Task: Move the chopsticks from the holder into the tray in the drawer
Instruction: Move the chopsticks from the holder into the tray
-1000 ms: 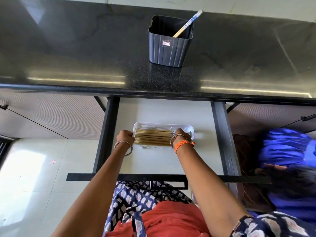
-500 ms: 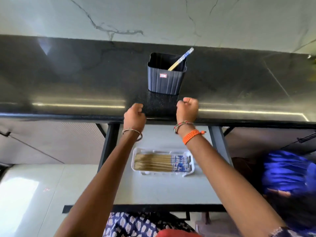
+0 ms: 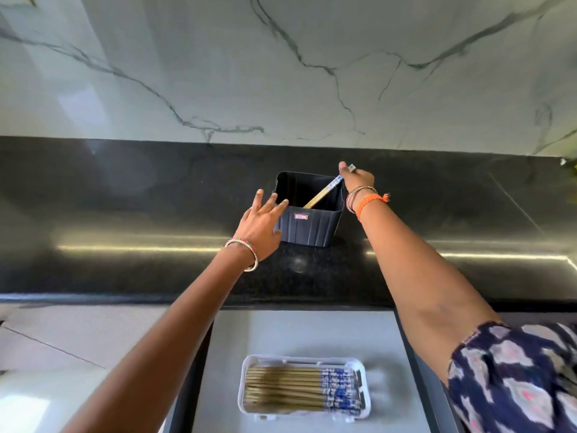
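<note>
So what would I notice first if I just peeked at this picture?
Probably the two bare arms reaching up to the dark ribbed plastic holder on the shiny black counter. The right hand pinches the blue-patterned top of the last wooden chopstick, while the left hand steadies the holder's side. Below, the white plastic tray in the open drawer is packed with chopsticks lying flat.
</note>
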### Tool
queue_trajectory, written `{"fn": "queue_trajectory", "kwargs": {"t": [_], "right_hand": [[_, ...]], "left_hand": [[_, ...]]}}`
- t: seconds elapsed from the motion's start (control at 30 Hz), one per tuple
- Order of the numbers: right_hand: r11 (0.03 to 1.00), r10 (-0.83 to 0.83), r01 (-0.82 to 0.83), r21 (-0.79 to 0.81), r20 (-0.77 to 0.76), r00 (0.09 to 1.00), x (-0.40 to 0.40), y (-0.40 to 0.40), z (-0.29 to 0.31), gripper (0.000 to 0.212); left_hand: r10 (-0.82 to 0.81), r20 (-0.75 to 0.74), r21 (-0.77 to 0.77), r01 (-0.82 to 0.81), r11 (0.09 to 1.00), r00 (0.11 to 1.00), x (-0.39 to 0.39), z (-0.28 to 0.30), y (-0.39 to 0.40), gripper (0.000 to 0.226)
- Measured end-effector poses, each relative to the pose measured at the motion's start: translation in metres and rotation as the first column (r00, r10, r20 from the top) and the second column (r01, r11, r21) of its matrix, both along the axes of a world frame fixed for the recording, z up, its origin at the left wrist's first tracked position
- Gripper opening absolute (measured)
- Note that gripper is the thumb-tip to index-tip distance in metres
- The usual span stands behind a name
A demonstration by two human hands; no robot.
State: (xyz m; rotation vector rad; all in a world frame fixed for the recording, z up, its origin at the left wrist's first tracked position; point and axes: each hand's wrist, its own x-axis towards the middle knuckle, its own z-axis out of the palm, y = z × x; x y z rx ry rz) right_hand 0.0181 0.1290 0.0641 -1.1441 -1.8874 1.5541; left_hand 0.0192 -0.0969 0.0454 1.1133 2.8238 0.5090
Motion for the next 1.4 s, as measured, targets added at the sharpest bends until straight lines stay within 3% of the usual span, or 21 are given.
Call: {"fn": "queue_trajectory", "kwargs": {"t": [0.33,0.43,0.6,0.7,0.8,0.9,1.0,1.1,1.23,1.4], "right_hand": [[0.966,-0.158,0.112,-0.235,-0.186,0.970,-0.008,0.023,0.018,0.035],[0.903,-0.281,0.141,-0.406,-0.312,0.908,0.017,0.029,0.036,0.033],[0.710,-0.455,-0.105,-0.696,-0.567,0.687,0.096,0.004,0.038,0.021],[0.596,-0.463,-0.251,-0.763,-0.582,0.669,0.142,-0.025,0.006,0.030],[0.486,-0.355,-0.334,-0.808,-0.531,0.769,0.188,-0.058,-0.044,0.055],[0.513,-0.072,-0.270,-0.814,-0.355,0.932,0.231,-0.082,-0.091,0.038],[0.584,0.108,-0.164,-0.795,-0.124,0.986,0.261,-0.091,-0.130,0.026],[0.670,0.223,-0.151,-0.727,0.003,0.975,0.279,-0.087,-0.151,0.024],[0.780,0.316,-0.164,-0.604,0.154,0.936,0.286,-0.083,-0.163,0.026],[0.858,0.322,-0.148,-0.493,0.291,0.901,0.281,-0.093,-0.178,0.027]], "left_hand": [[0.006,0.035,-0.019,-0.005,1.000,0.999,-0.001,-0.002,0.000,0.069],[0.014,0.047,0.005,-0.014,1.000,0.999,0.006,-0.001,-0.001,0.070],[0.100,0.111,0.295,-0.129,0.947,0.989,0.035,-0.013,-0.014,0.069],[0.215,0.189,0.518,-0.283,0.807,0.958,0.070,-0.040,-0.032,0.058],[0.395,0.325,0.606,-0.510,0.611,0.859,0.108,-0.084,-0.061,0.039],[0.544,0.485,0.462,-0.728,0.506,0.685,0.148,-0.124,-0.090,0.031],[0.579,0.555,0.302,-0.793,0.529,0.598,0.175,-0.149,-0.113,0.031],[0.604,0.585,0.168,-0.809,0.564,0.542,0.184,-0.165,-0.130,0.030],[0.567,0.641,0.027,-0.753,0.658,0.518,0.184,-0.180,-0.140,0.031],[0.510,0.667,-0.003,-0.682,0.731,0.544,0.186,-0.181,-0.135,0.018]]}}
